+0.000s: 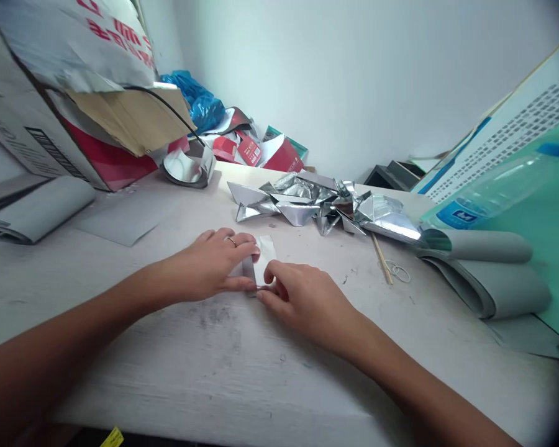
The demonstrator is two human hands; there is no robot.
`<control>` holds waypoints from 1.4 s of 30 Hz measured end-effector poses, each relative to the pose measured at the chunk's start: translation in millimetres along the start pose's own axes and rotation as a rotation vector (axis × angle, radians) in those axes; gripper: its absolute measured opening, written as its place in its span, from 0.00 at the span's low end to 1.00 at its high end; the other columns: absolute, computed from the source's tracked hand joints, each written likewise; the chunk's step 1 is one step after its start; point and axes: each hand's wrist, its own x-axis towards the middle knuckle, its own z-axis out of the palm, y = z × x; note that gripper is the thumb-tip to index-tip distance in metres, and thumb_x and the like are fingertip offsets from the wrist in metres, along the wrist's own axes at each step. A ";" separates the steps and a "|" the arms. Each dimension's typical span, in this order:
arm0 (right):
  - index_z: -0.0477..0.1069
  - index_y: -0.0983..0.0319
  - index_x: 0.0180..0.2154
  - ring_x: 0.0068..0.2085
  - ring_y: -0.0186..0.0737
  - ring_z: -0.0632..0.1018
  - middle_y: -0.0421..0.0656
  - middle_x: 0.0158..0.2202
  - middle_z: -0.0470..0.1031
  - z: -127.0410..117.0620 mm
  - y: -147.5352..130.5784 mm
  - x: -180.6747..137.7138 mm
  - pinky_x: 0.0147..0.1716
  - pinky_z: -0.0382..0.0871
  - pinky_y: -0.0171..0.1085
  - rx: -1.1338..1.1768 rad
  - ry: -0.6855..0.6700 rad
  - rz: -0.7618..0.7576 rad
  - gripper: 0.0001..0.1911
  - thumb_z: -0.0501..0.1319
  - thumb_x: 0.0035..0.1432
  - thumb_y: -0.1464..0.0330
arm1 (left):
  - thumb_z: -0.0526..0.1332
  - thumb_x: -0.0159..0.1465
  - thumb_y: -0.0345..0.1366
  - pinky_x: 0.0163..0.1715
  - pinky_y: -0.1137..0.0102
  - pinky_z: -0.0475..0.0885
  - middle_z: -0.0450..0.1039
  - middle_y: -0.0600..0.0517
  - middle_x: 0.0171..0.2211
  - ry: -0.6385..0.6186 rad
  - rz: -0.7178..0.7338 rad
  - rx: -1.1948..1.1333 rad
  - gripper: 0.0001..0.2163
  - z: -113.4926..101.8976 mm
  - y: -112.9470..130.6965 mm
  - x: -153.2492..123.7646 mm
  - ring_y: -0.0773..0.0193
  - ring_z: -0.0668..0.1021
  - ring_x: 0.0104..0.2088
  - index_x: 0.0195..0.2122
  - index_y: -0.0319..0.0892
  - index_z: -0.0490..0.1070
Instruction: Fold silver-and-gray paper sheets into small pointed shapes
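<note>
A small silver paper piece [263, 256] lies flat on the white table [214, 360], partly folded. My left hand [214, 267], with a ring on one finger, presses down on its left side with curled fingers and the thumb along its near edge. My right hand [302, 298] pinches the near corner of the same piece, fingers pressed together. Most of the piece is hidden under both hands.
A heap of folded silver paper shapes [321, 205] lies behind the hands. A wooden stick [382, 257] and rubber bands [398, 271] are to the right, beside rolled grey sheets [489, 279] and a plastic bottle [498, 192]. Cardboard boxes [74, 93] crowd the left; grey sheets [37, 211] lie below them.
</note>
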 end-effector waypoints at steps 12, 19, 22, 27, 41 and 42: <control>0.70 0.59 0.35 0.39 0.44 0.73 0.45 0.41 0.72 3.6 26.2 12.7 0.31 0.58 0.38 -0.030 0.118 0.163 0.07 0.65 0.59 0.64 | 0.62 0.66 0.43 0.52 0.57 0.65 0.72 0.47 0.49 -0.013 -0.013 0.037 0.10 -16.9 9.6 -1.3 0.51 0.73 0.50 0.44 0.46 0.77; 0.70 0.60 0.38 0.41 0.41 0.72 0.42 0.44 0.69 -12.7 40.7 15.1 0.38 0.64 0.38 0.137 -0.013 0.173 0.13 0.70 0.54 0.66 | 0.58 0.67 0.33 0.50 0.64 0.67 0.74 0.49 0.48 -0.036 0.140 -0.112 0.08 -18.6 12.5 -2.0 0.58 0.76 0.47 0.40 0.45 0.78; 0.69 0.61 0.38 0.40 0.39 0.71 0.42 0.43 0.68 -20.2 43.0 13.7 0.37 0.64 0.37 0.198 -0.088 0.166 0.15 0.72 0.50 0.68 | 0.57 0.68 0.30 0.49 0.66 0.67 0.75 0.50 0.44 -0.059 0.187 -0.162 0.10 -20.5 15.7 -1.9 0.60 0.76 0.46 0.38 0.46 0.79; 0.67 0.61 0.36 0.35 0.38 0.70 0.40 0.36 0.70 -25.1 44.8 12.2 0.32 0.61 0.35 0.249 -0.124 0.146 0.16 0.71 0.46 0.72 | 0.58 0.65 0.27 0.44 0.69 0.67 0.74 0.53 0.42 -0.153 0.160 -0.271 0.10 -22.8 15.6 0.0 0.62 0.75 0.43 0.36 0.47 0.79; 0.69 0.60 0.35 0.36 0.39 0.76 0.41 0.35 0.75 -4.5 44.5 17.7 0.35 0.65 0.37 0.338 0.014 0.021 0.05 0.57 0.58 0.75 | 0.52 0.66 0.31 0.34 0.68 0.65 0.75 0.53 0.35 -0.204 0.002 -0.288 0.13 -20.7 17.4 0.1 0.60 0.76 0.37 0.45 0.49 0.74; 0.69 0.60 0.35 0.37 0.39 0.76 0.41 0.36 0.75 -1.7 43.4 18.2 0.35 0.64 0.37 0.268 0.057 0.009 0.05 0.57 0.58 0.75 | 0.52 0.67 0.31 0.33 0.68 0.64 0.76 0.53 0.35 -0.198 0.000 -0.255 0.13 -20.1 18.1 0.4 0.60 0.76 0.36 0.45 0.49 0.73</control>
